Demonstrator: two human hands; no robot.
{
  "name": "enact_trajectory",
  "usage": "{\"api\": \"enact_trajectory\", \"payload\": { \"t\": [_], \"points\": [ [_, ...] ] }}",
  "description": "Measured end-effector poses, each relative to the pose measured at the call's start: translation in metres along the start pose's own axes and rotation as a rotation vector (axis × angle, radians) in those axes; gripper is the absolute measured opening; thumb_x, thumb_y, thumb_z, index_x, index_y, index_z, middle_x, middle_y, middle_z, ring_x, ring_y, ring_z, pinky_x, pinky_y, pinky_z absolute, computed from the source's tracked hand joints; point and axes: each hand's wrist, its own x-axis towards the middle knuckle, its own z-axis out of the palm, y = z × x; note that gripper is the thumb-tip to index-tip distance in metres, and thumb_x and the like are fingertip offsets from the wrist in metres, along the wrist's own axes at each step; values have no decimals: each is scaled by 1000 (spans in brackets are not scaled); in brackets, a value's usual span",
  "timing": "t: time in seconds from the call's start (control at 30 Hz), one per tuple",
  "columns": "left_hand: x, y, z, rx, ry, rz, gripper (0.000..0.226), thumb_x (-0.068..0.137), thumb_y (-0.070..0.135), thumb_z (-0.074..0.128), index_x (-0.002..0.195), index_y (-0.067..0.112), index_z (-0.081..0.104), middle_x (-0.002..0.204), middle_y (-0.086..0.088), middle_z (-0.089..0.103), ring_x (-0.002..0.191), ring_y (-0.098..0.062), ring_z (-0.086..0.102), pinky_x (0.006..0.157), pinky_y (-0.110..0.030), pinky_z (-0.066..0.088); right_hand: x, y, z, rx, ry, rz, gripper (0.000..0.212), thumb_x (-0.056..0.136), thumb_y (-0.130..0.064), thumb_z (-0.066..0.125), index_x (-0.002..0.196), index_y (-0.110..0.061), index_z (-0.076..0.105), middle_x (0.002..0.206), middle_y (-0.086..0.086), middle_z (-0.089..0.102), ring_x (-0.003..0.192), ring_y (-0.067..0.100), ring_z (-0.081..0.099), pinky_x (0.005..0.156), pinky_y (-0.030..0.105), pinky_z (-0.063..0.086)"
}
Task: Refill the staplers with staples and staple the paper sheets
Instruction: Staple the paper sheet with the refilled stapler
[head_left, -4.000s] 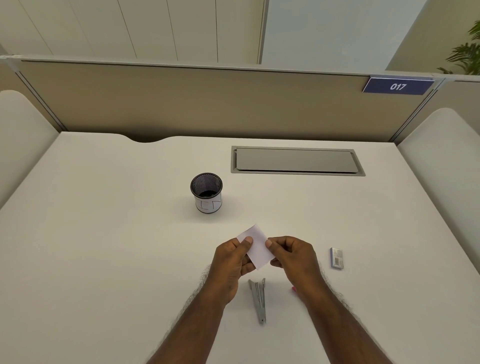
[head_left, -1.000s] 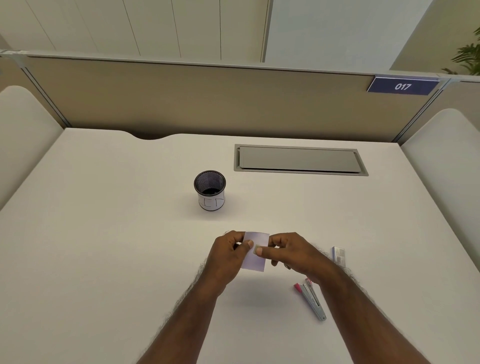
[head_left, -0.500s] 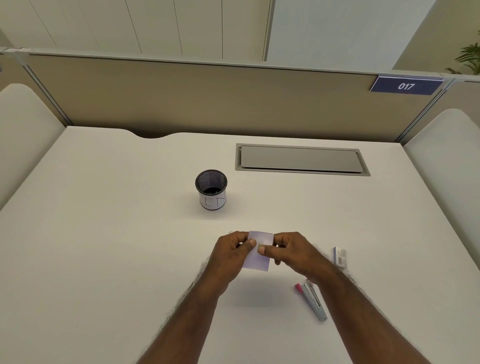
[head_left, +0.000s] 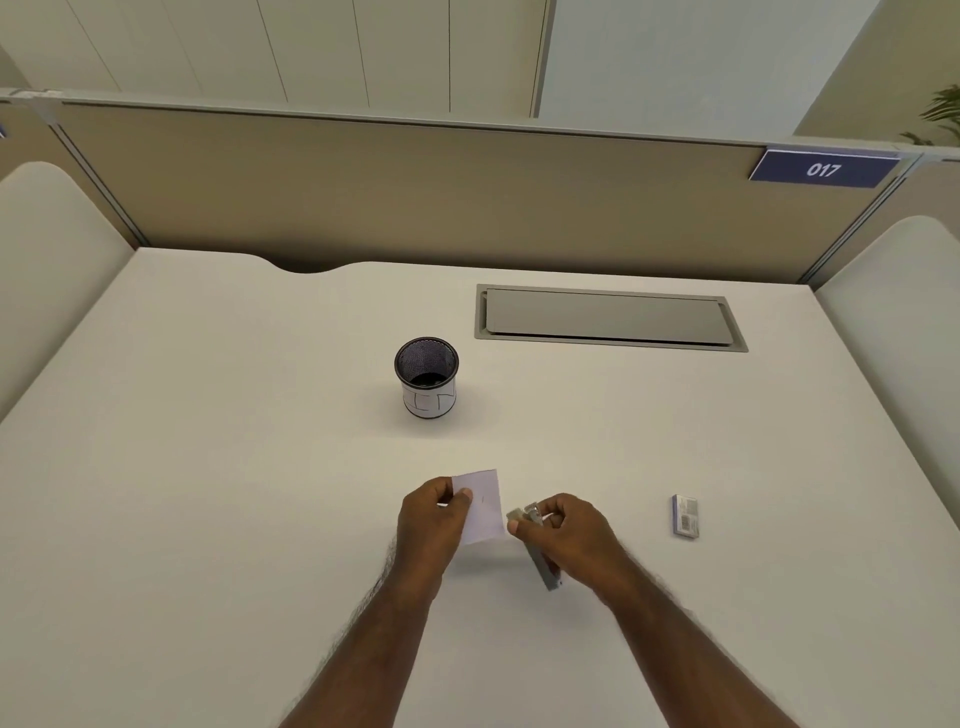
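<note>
Left hand (head_left: 434, 519) pinches small white paper sheet (head_left: 482, 506) at left edge, above white desk (head_left: 208, 467). Right hand (head_left: 569, 530) grips slim grey metal stapler (head_left: 540, 558), nose at sheet's 3 o'clock edge. Paper light, floppy: hold near staple point. Stapler stiff, slick: grip mid-body.

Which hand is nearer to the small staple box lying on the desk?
Right. The right hand, gripping the stapler, lies just left of the staple box. The left hand holds the paper sheets farther left, beyond the right hand.
</note>
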Motion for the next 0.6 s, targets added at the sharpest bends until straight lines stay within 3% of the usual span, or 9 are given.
{"api": "enact_trajectory", "payload": {
  "t": [0.07,0.2,0.37,0.5,0.6],
  "points": [
    [1,-4,-1,-6,18,-15,10,90,12,61,85,16,68,87,-4,69,87,-29,64,77,-47,55,-1,4,9,-106,101,35,47,61,-62,77,82,-25,58,77,-9,68,68,5,64,57,21,43],
    [3,-7,-2,-21,33,-28,7,90,11,60,89,16,66,91,-6,69,88,-30,64,78,-48,55,-4,12,33,-292,212,24,50,68,-58,73,93,-20,51,89,-6,62,82,15,60,62,26,39],
    [5,-7,-3,-85,25,-32,9,91,11,61,99,13,65,96,-9,68,80,-24,66,62,-29,56,-2,19,47,-367,247,54,53,76,-54,68,104,-14,48,103,2,61,100,22,62,76,31,49],
    [3,-6,-4,-168,-16,-57,9,90,10,61,98,8,66,94,-14,69,63,-18,63,67,-31,58,1,21,45,-393,231,87,58,77,-56,67,108,-13,45,107,4,61,102,24,61,78,32,48],
    [0,-6,-5,-259,-56,-78,8,91,8,61,97,6,66,94,-18,70,68,-20,65,67,-30,58,-5,19,39,-524,283,83,64,78,-67,58,117,-18,42,111,0,59,103,25,62,75,32,46]
  ]
}}
